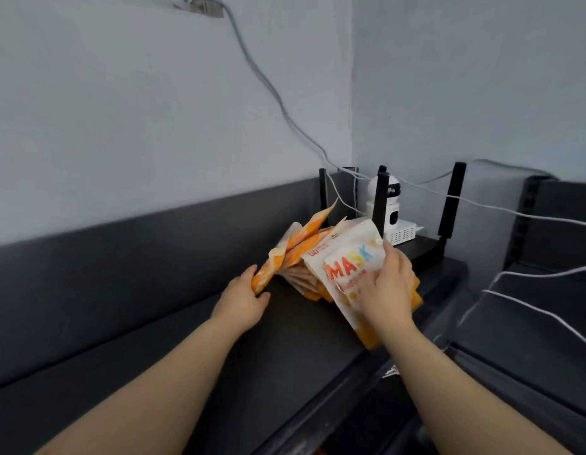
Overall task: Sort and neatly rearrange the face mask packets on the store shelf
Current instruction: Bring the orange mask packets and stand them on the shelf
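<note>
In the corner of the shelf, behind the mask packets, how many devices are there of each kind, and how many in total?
White camera: 1
White vented box: 1
Black router with antennas: 1
Total: 3
The mask packets overlap too much to count.

The dark shelf (153, 372) lay bare left of the fanned mask packets (318, 257), open from its front edge to the back panel (137, 257); behind the packets, the corner was crowded by a router's upright antennas (451, 201), a white dome camera (392, 205) and a white box (401, 234); white cables (531, 310) crossed the gap to the right.
</note>
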